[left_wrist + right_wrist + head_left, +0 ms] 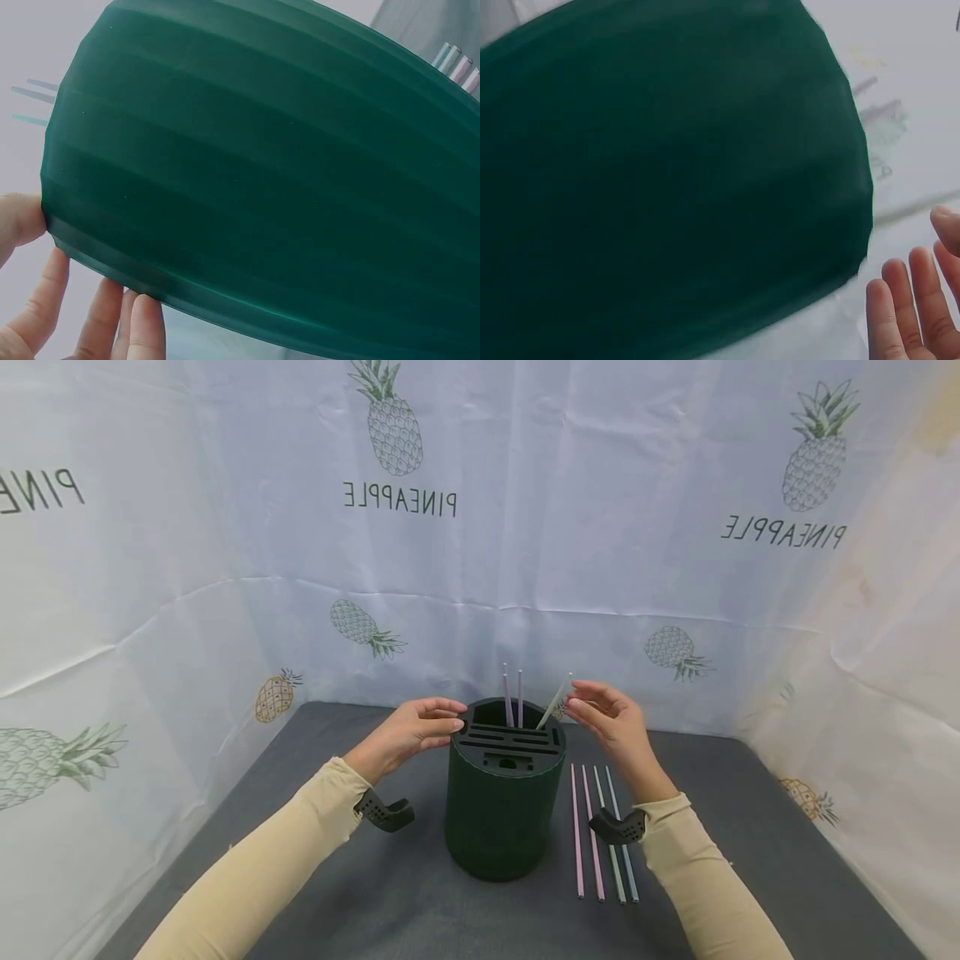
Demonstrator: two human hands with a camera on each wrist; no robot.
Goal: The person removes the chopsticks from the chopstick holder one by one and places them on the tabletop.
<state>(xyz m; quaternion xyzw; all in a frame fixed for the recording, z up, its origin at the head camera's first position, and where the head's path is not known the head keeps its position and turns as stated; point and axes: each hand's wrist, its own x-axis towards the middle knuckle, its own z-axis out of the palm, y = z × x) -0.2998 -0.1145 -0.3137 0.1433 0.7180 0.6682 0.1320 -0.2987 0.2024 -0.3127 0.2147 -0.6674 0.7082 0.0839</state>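
Observation:
A dark green knife holder [504, 818] with a slotted black top stands upright on the table. My left hand [412, 731] holds its left rim, thumb at the top edge and fingers against the side [247, 165]. Two purple chopsticks [520, 697] stand in the open rear compartment. A pale green chopstick [555, 700] leans right in the same compartment. Beside that chopstick's upper end is my right hand [611, 718], its fingers spread and relaxed. In the right wrist view, the fingers [926, 300] are apart from the holder, with nothing between them and the thumb.
To the right of the holder, two pink chopsticks [587, 827], a green chopstick [617, 864] and a blue chopstick [630, 868] lie side by side on the dark grey table [360, 893]. White pineapple-print cloth [525, 568] hangs behind and along both sides.

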